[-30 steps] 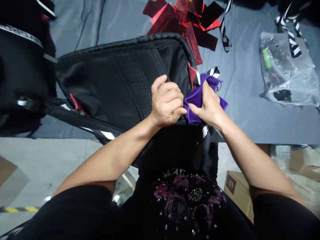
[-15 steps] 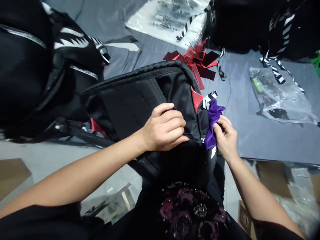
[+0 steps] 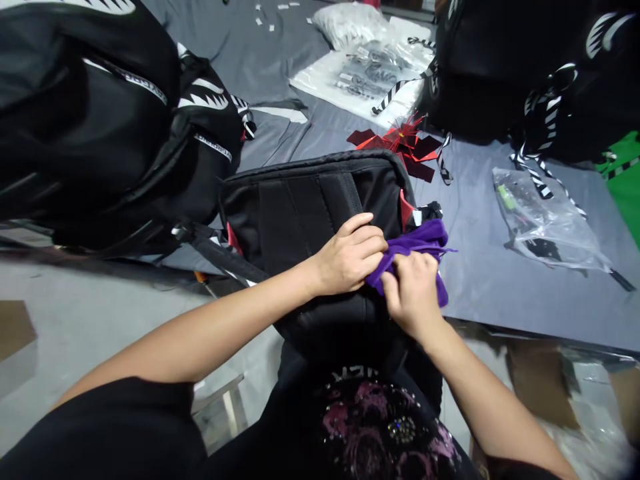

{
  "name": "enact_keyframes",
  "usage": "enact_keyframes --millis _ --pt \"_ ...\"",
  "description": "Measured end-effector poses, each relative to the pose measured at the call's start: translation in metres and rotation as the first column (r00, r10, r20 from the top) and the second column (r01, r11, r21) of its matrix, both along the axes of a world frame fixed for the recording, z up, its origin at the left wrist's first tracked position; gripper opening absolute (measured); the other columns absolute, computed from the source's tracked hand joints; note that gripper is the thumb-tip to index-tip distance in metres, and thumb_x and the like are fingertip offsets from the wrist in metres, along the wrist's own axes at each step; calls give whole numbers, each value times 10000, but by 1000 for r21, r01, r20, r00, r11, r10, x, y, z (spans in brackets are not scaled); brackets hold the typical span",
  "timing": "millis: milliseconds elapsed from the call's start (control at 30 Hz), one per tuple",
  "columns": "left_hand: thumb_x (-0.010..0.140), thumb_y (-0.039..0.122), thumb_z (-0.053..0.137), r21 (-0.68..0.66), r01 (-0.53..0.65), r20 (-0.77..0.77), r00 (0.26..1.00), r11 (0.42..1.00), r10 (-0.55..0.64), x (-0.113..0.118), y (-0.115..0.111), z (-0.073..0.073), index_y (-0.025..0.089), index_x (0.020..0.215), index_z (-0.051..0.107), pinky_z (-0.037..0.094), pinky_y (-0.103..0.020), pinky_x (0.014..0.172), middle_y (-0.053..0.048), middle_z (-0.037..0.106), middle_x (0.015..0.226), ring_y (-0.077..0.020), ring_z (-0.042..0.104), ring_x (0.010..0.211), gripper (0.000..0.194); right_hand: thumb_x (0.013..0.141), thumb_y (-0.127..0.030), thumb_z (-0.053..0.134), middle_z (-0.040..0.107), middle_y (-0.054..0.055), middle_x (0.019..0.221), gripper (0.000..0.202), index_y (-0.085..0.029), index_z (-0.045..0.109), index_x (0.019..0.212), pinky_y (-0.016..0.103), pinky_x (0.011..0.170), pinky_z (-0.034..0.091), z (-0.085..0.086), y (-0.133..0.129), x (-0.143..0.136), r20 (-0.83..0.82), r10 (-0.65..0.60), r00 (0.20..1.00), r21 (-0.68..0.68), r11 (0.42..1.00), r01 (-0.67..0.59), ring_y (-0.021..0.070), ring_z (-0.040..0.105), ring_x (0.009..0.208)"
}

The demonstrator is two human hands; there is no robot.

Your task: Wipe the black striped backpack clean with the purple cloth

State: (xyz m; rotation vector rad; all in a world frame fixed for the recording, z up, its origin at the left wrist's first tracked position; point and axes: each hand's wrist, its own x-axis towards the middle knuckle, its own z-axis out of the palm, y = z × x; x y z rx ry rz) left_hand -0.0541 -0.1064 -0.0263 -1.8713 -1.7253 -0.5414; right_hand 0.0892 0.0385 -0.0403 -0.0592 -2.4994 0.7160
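Observation:
A black backpack (image 3: 295,220) with red corner tabs leans against me at the table edge, its padded back panel facing up. My left hand (image 3: 353,257) is closed on the backpack's fabric near its right side, the fingers curled and the thumb hidden. Bunched over that side lies a purple cloth (image 3: 425,237), touching the left fingers. My right hand (image 3: 413,290) is closed on the cloth, knuckles up, and presses it against the bag. One shoulder strap (image 3: 227,260) trails off to the left.
More black backpacks stand at the left (image 3: 200,133) and the back right (image 3: 500,73). Red foil pieces (image 3: 423,150) lie behind my bag. On the grey table (image 3: 475,280) are a clear plastic bag (image 3: 555,227) and white plastic packaging (image 3: 360,80). Cardboard boxes (image 3: 537,380) sit below.
My right hand has moved left with the purple cloth, from the bag's outer edge onto its surface beside my left hand. My left hand stays on the bag. The camera view has shifted.

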Motion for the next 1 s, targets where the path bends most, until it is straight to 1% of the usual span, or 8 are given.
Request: enact_keyframes --millis 133,300,600,767,833,900,933,1000 --pt "974 370 451 -74 16 -40 999 997 -19 -5 -1 -2 160 826 596 345 -389 1117 -34 661 916 -178 574 974 294 918 -174 528 634 78 951 150 -186 512 1067 426 871 369 -20 0 5 -44 75 996 207 976 -65 234 566 940" --pt "990 391 390 -66 -17 -6 1000 998 17 -11 3 -9 168 821 592 321 -415 1139 -40 651 929 -183 558 984 345 872 -122 501 589 77 902 173 -178 487 1035 425 864 376 -23 1 -4 -65 -44 997 197 979 56 240 546 904" --pt "982 414 418 -130 -13 -19 1000 991 10 -18 2 -11 169 863 600 297 -405 1160 -41 636 948 -186 545 1013 328 857 -133 490 593 89 922 199 -167 482 1052 471 920 361 -17 -2 -13 29 -83 996 312 947 70 254 539 931" --pt "954 438 475 -187 -57 -60 997 981 46 -21 0 -3 170 842 597 332 -389 1108 -46 625 889 -193 549 933 315 842 -111 472 615 99 988 281 -161 506 1117 487 956 360 -29 2 0 21 -78 997 261 963 70 244 558 972" --pt "920 437 543 -265 -77 -75 995 961 59 -24 -2 6 167 812 597 400 -363 997 -46 620 829 -191 553 849 296 835 -140 484 628 95 994 252 -175 537 1079 496 942 373 -36 10 18 20 -170 985 148 975 165 252 569 979" --pt "879 412 612 -342 -93 -80 994 935 69 -24 -2 17 161 793 598 421 -348 863 -50 626 797 -189 555 786 266 832 -203 518 638 81 969 225 -187 563 1052 467 882 426 -38 17 35 77 -268 960 -163 947 277 245 593 932" --pt "858 401 641 -378 -99 -87 994 921 72 -24 -1 22 159 790 599 411 -344 813 -52 633 788 -190 559 771 255 828 -243 546 644 69 950 227 -193 571 1048 441 847 455 -36 20 42 111 -280 954 -377 876 301 232 608 895" --pt "834 395 671 -434 -112 -107 992 894 72 -21 1 30 162 776 602 380 -344 756 -51 644 763 -193 569 753 250 798 -310 620 660 45 924 262 -202 594 1035 398 810 496 -25 25 49 129 -242 962 -755 605 254 208 629 849"
